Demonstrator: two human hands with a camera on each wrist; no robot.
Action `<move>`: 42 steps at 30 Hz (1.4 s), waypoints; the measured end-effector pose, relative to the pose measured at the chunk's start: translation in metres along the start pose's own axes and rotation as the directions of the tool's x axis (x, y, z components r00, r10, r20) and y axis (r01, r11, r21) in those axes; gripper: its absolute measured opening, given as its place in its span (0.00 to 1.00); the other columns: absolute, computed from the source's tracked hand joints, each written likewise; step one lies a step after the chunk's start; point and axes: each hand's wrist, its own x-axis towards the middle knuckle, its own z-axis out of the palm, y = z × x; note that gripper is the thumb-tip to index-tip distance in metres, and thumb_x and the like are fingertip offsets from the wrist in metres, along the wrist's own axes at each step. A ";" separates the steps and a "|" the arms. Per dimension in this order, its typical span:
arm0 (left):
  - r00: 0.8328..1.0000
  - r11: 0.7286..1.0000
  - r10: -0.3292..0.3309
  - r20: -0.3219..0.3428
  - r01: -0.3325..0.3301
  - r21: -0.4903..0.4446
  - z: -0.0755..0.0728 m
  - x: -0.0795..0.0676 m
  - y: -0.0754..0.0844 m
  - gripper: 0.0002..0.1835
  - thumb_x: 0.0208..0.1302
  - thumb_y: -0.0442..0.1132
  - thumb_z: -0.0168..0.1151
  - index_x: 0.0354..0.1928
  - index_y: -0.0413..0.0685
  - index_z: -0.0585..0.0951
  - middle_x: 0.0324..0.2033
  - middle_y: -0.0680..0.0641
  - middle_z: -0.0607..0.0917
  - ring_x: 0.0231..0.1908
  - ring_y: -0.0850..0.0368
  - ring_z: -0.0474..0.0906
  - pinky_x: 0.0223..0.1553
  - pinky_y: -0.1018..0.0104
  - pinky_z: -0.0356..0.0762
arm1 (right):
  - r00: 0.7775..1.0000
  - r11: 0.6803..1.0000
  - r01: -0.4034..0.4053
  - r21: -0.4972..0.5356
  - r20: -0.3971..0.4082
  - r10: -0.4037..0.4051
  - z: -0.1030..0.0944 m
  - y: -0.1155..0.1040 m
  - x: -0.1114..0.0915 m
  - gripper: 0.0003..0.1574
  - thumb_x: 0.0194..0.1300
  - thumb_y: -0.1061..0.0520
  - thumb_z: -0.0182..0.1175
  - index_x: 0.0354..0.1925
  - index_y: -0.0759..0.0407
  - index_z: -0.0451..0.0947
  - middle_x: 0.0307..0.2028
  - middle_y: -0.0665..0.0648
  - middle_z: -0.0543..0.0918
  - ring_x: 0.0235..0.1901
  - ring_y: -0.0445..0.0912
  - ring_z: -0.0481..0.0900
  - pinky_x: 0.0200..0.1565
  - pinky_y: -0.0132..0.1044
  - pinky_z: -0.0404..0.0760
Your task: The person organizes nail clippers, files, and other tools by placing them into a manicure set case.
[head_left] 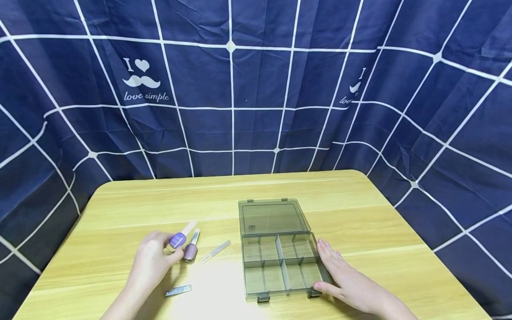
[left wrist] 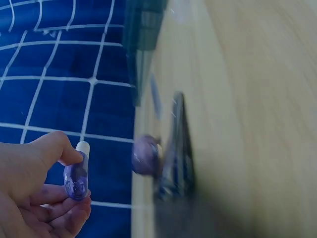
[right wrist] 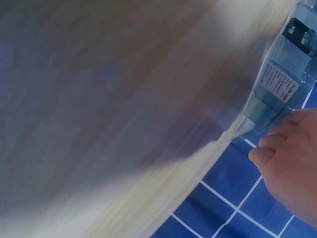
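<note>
My left hand (head_left: 154, 255) pinches a bottle of bright purple nail polish (head_left: 178, 240) with a white cap, tilted above the table. In the left wrist view, thumb and fingers hold the same bottle (left wrist: 77, 176). Just right of it lies a second, mauve nail polish bottle (head_left: 190, 252). Nearer me is a nail clipper (head_left: 178, 290), and further right a slim nail file (head_left: 216, 251). My right hand (head_left: 348, 280) rests along the right side of a clear grey divided box (head_left: 282, 262), fingers straight, thumb at its front corner. The box's lid (head_left: 274, 218) lies folded back.
The wooden table (head_left: 192, 195) has rounded far corners. A dark blue curtain (head_left: 256, 89) with white grid lines hangs behind it and on both sides. Two dark latches stand at the box's front edge, one of them a black latch (head_left: 263, 297).
</note>
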 end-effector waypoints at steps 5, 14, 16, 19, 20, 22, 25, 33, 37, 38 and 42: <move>0.998 0.998 0.056 -0.024 -0.057 -0.042 -0.001 0.001 0.019 0.14 0.43 0.35 0.74 0.35 0.39 0.85 0.28 0.50 0.79 0.32 0.55 0.74 0.35 0.57 0.77 | 1.000 1.000 -0.005 0.001 0.004 0.005 0.000 -0.001 0.000 0.53 0.66 0.39 0.56 0.72 0.68 0.46 0.72 0.66 0.49 0.71 0.43 0.38 0.65 0.21 0.32; 0.992 0.986 0.109 0.060 -0.101 -0.135 0.004 0.006 0.053 0.14 0.43 0.32 0.73 0.36 0.42 0.84 0.29 0.55 0.77 0.27 0.62 0.70 0.27 0.72 0.74 | 0.999 1.000 -0.028 0.012 0.019 0.028 -0.002 -0.002 0.000 0.54 0.66 0.37 0.55 0.73 0.66 0.44 0.72 0.65 0.47 0.71 0.47 0.40 0.64 0.20 0.31; 0.990 0.983 0.119 0.077 -0.106 -0.149 0.008 0.008 0.060 0.13 0.43 0.32 0.72 0.35 0.42 0.84 0.29 0.56 0.77 0.28 0.62 0.70 0.28 0.71 0.74 | 1.000 1.000 -0.026 0.006 0.015 0.026 -0.001 -0.002 0.000 0.54 0.66 0.37 0.55 0.73 0.66 0.45 0.72 0.65 0.48 0.71 0.50 0.41 0.64 0.20 0.32; 0.986 0.979 0.137 0.096 -0.120 -0.162 0.015 0.011 0.068 0.12 0.42 0.33 0.71 0.34 0.44 0.84 0.29 0.57 0.77 0.30 0.62 0.71 0.33 0.67 0.75 | 1.000 1.000 -0.026 0.002 0.015 0.025 -0.001 -0.002 0.000 0.54 0.66 0.37 0.55 0.73 0.67 0.45 0.72 0.65 0.48 0.71 0.52 0.42 0.64 0.20 0.31; 0.984 0.978 0.144 0.104 -0.126 -0.165 0.018 0.011 0.070 0.12 0.42 0.33 0.71 0.34 0.45 0.84 0.29 0.57 0.77 0.32 0.62 0.71 0.35 0.66 0.76 | 1.000 1.000 -0.025 0.001 0.016 0.025 -0.001 -0.002 0.000 0.54 0.66 0.37 0.55 0.73 0.67 0.45 0.72 0.66 0.48 0.71 0.53 0.43 0.64 0.20 0.31; 0.979 0.975 0.158 0.126 -0.135 -0.175 0.024 0.013 0.075 0.12 0.42 0.34 0.71 0.33 0.46 0.84 0.30 0.58 0.77 0.33 0.63 0.71 0.37 0.65 0.76 | 0.999 1.000 -0.026 0.003 0.020 0.026 -0.001 -0.001 0.000 0.54 0.66 0.37 0.55 0.73 0.67 0.45 0.72 0.66 0.48 0.71 0.53 0.43 0.64 0.20 0.31; 0.969 0.967 0.186 0.165 -0.151 -0.208 0.034 0.013 0.081 0.12 0.43 0.35 0.70 0.34 0.47 0.84 0.30 0.59 0.77 0.33 0.61 0.72 0.36 0.67 0.75 | 0.999 1.000 -0.029 0.009 0.025 0.028 -0.001 -0.001 0.000 0.54 0.66 0.37 0.55 0.73 0.67 0.45 0.72 0.66 0.48 0.71 0.50 0.41 0.64 0.20 0.31; 0.943 0.944 0.247 0.223 -0.182 -0.276 0.062 0.018 0.092 0.12 0.44 0.34 0.71 0.35 0.44 0.83 0.28 0.57 0.74 0.32 0.59 0.69 0.32 0.71 0.72 | 0.998 0.999 -0.041 0.025 0.038 0.040 -0.002 -0.002 0.001 0.54 0.66 0.37 0.54 0.73 0.67 0.44 0.73 0.65 0.47 0.71 0.54 0.42 0.63 0.19 0.30; 0.934 0.940 0.263 0.242 -0.192 -0.282 0.073 0.021 0.096 0.13 0.45 0.34 0.71 0.36 0.42 0.83 0.29 0.56 0.75 0.31 0.61 0.67 0.30 0.71 0.70 | 0.999 0.999 -0.035 0.021 0.031 0.035 -0.002 -0.002 0.001 0.54 0.66 0.37 0.54 0.73 0.66 0.44 0.72 0.65 0.47 0.71 0.48 0.39 0.64 0.20 0.31; 0.931 0.939 0.265 0.249 -0.192 -0.284 0.075 0.022 0.097 0.13 0.45 0.35 0.71 0.36 0.41 0.83 0.29 0.56 0.75 0.31 0.61 0.66 0.30 0.71 0.70 | 0.999 0.999 -0.033 0.019 0.029 0.033 -0.002 -0.002 0.001 0.54 0.66 0.37 0.54 0.73 0.66 0.44 0.72 0.65 0.47 0.71 0.47 0.39 0.64 0.20 0.31; 0.923 0.937 0.277 0.269 -0.197 -0.288 0.084 0.024 0.099 0.14 0.46 0.35 0.71 0.38 0.39 0.83 0.31 0.54 0.77 0.32 0.61 0.69 0.32 0.71 0.73 | 0.999 1.000 -0.028 0.015 0.030 0.027 -0.002 -0.001 0.001 0.54 0.66 0.37 0.54 0.73 0.67 0.45 0.72 0.65 0.47 0.71 0.51 0.41 0.64 0.20 0.31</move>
